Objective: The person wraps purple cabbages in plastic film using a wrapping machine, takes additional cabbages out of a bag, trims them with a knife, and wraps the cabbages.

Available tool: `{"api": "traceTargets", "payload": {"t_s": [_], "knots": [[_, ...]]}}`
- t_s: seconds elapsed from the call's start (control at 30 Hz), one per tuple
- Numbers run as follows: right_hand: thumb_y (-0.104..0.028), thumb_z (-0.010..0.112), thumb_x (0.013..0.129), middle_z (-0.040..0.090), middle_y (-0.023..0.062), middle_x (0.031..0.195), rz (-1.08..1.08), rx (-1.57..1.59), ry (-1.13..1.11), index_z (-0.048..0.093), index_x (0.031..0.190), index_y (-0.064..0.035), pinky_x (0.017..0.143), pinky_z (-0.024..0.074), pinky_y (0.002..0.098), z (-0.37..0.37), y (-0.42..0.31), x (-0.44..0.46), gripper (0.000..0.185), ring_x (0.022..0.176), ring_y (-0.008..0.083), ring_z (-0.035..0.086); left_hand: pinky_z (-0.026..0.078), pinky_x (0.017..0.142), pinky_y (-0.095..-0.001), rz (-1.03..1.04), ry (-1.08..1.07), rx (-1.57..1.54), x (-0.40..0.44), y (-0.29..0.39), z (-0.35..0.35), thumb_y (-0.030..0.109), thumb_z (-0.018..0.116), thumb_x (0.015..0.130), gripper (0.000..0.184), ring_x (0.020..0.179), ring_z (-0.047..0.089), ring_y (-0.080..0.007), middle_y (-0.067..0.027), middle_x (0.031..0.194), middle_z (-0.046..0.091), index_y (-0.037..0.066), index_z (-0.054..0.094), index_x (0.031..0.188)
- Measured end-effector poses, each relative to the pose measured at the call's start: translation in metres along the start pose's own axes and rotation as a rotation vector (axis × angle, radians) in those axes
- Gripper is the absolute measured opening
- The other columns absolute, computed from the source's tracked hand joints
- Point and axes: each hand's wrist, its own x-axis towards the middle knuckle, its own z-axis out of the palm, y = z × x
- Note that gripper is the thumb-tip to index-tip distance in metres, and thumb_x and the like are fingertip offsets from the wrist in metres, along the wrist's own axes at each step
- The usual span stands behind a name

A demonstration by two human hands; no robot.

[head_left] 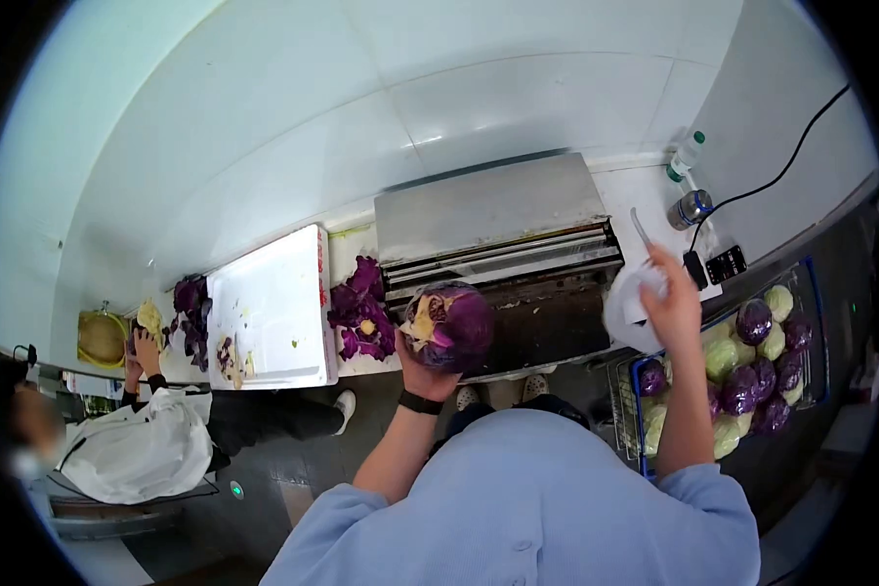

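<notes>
My left hand (422,371) holds a purple cabbage (459,327) from below, in front of the metal wrapping machine (493,210). A torn, yellowish patch shows on the cabbage's left side. Over the right end of the counter, my right hand (672,298) is closed beside a crumpled white plastic piece (633,308); whether its fingers grip that piece is not clear. A knife (641,227) with a curved blade points up and left just above the right fingers. Purple outer leaves (364,317) lie left of the machine.
A white foam tray (269,313) stands farther left, near a co-worker's hands (145,354). At the right are a bottle (687,156), a jar (690,208), a phone (726,264) and a black cable. A blue-rimmed cart (818,332) holds several wrapped cabbages (740,389).
</notes>
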Motion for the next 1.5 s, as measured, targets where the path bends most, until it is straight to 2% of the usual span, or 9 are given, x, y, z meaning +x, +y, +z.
{"api": "traceTargets", "payload": {"t_s": [0.07, 0.2, 0.37, 0.6, 0.73, 0.87, 1.27, 1.37, 1.5], "knots": [[-0.01, 0.075, 0.084, 0.069, 0.0074, 0.114, -0.21, 0.319, -0.185, 0.061, 0.133, -0.0105, 0.091, 0.0491, 0.0309, 0.03, 0.007, -0.019, 0.051, 0.108, 0.0177, 0.063, 0.038, 0.115, -0.0535, 0.036, 0.005, 0.111, 0.007, 0.003, -0.009, 0.071, 0.05, 0.091, 0.082, 0.14, 0.044, -0.0336, -0.011, 0.153, 0.045, 0.02, 0.038, 0.153], [-0.024, 0.061, 0.101, 0.067, 0.0095, 0.121, 0.071, 0.752, -0.665, 0.046, 0.148, -0.007, 0.1, 0.0462, 0.0323, 0.109, -0.019, -0.044, 0.052, 0.112, 0.0183, 0.061, 0.042, 0.112, -0.0447, 0.065, 0.022, 0.283, 0.02, 0.004, -0.026, 0.056, 0.061, 0.094, 0.073, 0.133, 0.05, -0.0297, -0.0075, 0.147, 0.05, 0.015, 0.039, 0.15], [-0.042, 0.041, 0.109, 0.062, 0.0129, 0.131, 0.072, 0.835, -0.532, 0.036, 0.155, -0.0072, 0.107, 0.0415, 0.0352, 0.173, -0.026, -0.06, 0.058, 0.12, 0.0198, 0.057, 0.043, 0.107, -0.0344, 0.339, -0.111, 0.959, 0.014, 0.019, 0.025, 0.039, 0.089, 0.073, 0.099, 0.124, 0.054, -0.0208, -0.0122, 0.137, 0.051, 0.003, 0.036, 0.149], [-0.055, 0.023, 0.109, 0.067, 0.0151, 0.123, 0.242, 0.987, -0.649, 0.044, 0.152, -0.0077, 0.103, 0.0453, 0.0358, 0.174, -0.042, -0.075, 0.067, 0.114, 0.0221, 0.062, 0.045, 0.108, -0.0384, 0.129, -0.079, 0.546, 0.012, 0.043, -0.019, 0.035, 0.08, 0.084, 0.081, 0.124, 0.056, -0.0238, -0.0103, 0.135, 0.055, 0.006, 0.039, 0.148], [-0.043, 0.043, 0.109, 0.069, 0.0066, 0.103, 0.33, 1.003, -0.553, 0.055, 0.14, -0.0061, 0.085, 0.0525, 0.029, 0.175, -0.024, -0.076, 0.05, 0.095, 0.0121, 0.063, 0.042, 0.113, -0.0454, -0.033, -0.025, 0.339, 0.003, 0.059, -0.049, 0.064, 0.057, 0.092, 0.081, 0.133, 0.052, -0.0281, -0.009, 0.146, 0.052, 0.01, 0.041, 0.149], [-0.017, 0.069, 0.095, 0.065, 0.0019, 0.099, 0.305, 0.851, -0.549, 0.059, 0.128, -0.006, 0.079, 0.0516, 0.0273, 0.159, -0.025, -0.073, 0.036, 0.091, 0.01, 0.061, 0.041, 0.112, -0.0454, -0.019, -0.033, 0.227, -0.014, 0.073, -0.048, 0.064, 0.054, 0.094, 0.074, 0.131, 0.054, -0.0268, -0.0078, 0.144, 0.055, 0.01, 0.047, 0.145], [-0.017, 0.072, 0.091, 0.06, 0.0026, 0.096, 0.033, 0.78, -0.821, 0.061, 0.119, -0.0084, 0.068, 0.0486, 0.0286, 0.352, -0.236, 0.059, 0.032, 0.081, 0.0106, 0.059, 0.035, 0.117, -0.0539, 0.556, 0.219, 0.137, -0.172, 0.176, -0.097, 0.067, 0.04, 0.097, 0.076, 0.141, 0.042, -0.0331, -0.0099, 0.155, 0.042, 0.016, 0.036, 0.154], [-0.015, 0.073, 0.089, 0.061, 0.0068, 0.107, 0.14, 0.774, -0.698, 0.06, 0.122, -0.0069, 0.073, 0.0499, 0.0285, 0.391, -0.263, 0.08, 0.037, 0.086, 0.0128, 0.061, 0.034, 0.117, -0.052, 0.651, 0.34, 0.141, -0.206, 0.176, -0.105, 0.068, 0.038, 0.097, 0.078, 0.142, 0.041, -0.0316, -0.0093, 0.155, 0.042, 0.015, 0.035, 0.154], [-0.008, 0.072, 0.081, 0.064, 0.0157, 0.118, -0.223, 0.683, -0.258, 0.06, 0.12, -0.0031, 0.084, 0.0515, 0.0342, 0.405, -0.287, 0.072, 0.04, 0.098, 0.0232, 0.065, 0.033, 0.117, -0.0512, 0.699, 0.397, 0.1, -0.235, 0.171, -0.116, 0.069, 0.036, 0.097, 0.079, 0.142, 0.04, -0.0308, -0.0087, 0.155, 0.042, 0.014, 0.036, 0.154]]}}
